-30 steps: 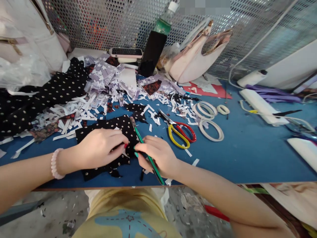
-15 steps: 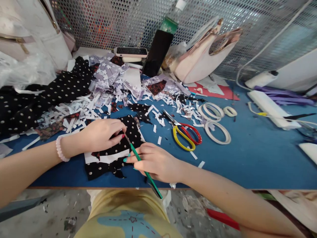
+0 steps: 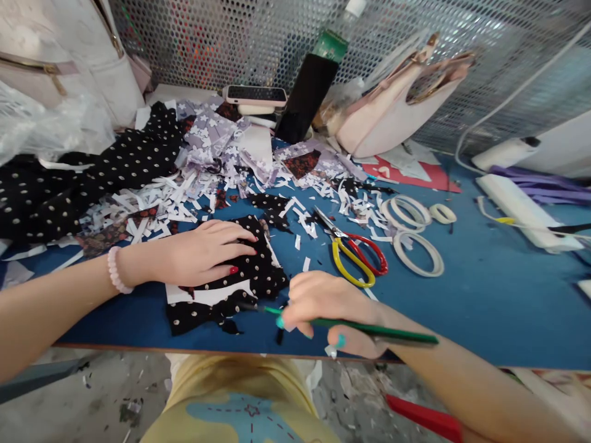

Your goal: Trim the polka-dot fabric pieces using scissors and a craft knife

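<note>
My left hand (image 3: 203, 255), with a pink beaded bracelet at its wrist, lies flat on a piece of black polka-dot fabric (image 3: 268, 280), fingers spread and holding nothing. A white strip (image 3: 217, 294) shows along the fabric's near part, a small dark-red patterned scrap at its left. Right of the fabric, my right hand (image 3: 337, 307) is closed around a slim green tool (image 3: 406, 335). The tool's thin dark tip points left over the fabric's near edge. Blur hides what kind of tool it is. Yellow-and-red-handled scissors (image 3: 353, 249) lie beyond my right hand.
White paper clippings (image 3: 143, 203) and lilac floral scraps (image 3: 207, 135) pile up behind the fabric. More polka-dot cloth (image 3: 133, 144) sits left. White tape rolls (image 3: 418, 253) lie right of the scissors. A bottle (image 3: 307, 92), a phone (image 3: 256, 95) and a pale handbag (image 3: 397, 111) stand at the back.
My right hand has drawn the green tool back to the right, turning it nearly level. My left fingers have come away from its tip and spread flat on the fabric.
</note>
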`<action>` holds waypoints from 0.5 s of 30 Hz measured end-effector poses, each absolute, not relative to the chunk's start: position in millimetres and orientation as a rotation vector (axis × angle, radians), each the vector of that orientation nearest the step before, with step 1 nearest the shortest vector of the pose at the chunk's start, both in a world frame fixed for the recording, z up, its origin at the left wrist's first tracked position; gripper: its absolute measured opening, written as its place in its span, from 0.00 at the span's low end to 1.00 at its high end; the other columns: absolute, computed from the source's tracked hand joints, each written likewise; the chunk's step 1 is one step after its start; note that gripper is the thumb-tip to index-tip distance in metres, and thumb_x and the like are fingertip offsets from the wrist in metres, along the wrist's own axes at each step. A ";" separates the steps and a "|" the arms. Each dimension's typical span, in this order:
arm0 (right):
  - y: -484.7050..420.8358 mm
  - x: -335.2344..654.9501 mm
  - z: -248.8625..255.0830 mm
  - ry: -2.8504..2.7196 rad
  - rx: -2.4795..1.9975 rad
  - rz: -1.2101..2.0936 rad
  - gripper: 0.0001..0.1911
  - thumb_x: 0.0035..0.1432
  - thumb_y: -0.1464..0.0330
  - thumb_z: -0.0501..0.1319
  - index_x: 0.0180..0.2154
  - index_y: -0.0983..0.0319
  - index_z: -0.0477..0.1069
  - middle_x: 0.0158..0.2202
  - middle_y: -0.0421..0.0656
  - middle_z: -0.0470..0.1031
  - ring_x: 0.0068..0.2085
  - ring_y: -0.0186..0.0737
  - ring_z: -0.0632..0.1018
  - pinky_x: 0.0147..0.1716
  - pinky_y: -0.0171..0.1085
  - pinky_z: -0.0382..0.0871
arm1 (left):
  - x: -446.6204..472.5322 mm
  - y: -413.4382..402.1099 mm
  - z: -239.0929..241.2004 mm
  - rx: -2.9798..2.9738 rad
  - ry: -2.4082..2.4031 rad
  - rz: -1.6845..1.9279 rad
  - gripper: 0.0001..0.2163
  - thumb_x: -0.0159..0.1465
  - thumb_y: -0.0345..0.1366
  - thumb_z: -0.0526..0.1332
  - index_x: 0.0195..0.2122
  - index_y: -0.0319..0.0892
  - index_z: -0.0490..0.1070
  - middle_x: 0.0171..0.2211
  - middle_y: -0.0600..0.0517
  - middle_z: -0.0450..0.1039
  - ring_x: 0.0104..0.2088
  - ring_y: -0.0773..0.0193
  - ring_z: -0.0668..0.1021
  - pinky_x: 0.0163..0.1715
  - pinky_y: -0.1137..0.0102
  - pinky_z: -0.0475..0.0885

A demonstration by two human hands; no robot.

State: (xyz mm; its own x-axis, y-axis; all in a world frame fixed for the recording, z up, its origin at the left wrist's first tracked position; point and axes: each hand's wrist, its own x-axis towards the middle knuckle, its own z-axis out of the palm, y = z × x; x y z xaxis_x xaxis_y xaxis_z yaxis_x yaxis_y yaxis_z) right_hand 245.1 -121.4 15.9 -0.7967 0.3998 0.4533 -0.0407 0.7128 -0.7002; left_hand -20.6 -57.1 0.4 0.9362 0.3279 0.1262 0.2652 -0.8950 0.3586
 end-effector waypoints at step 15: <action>-88.7 239.1 35.8 -2.665 -0.282 0.981 0.15 0.71 0.64 0.50 0.42 0.63 0.73 0.32 0.44 0.78 0.34 0.35 0.76 0.36 0.35 0.69 | -17.1 -56.8 -3.9 2.782 0.366 0.315 0.18 0.71 0.33 0.52 0.59 0.37 0.67 0.61 0.37 0.65 0.63 0.50 0.65 0.62 0.53 0.61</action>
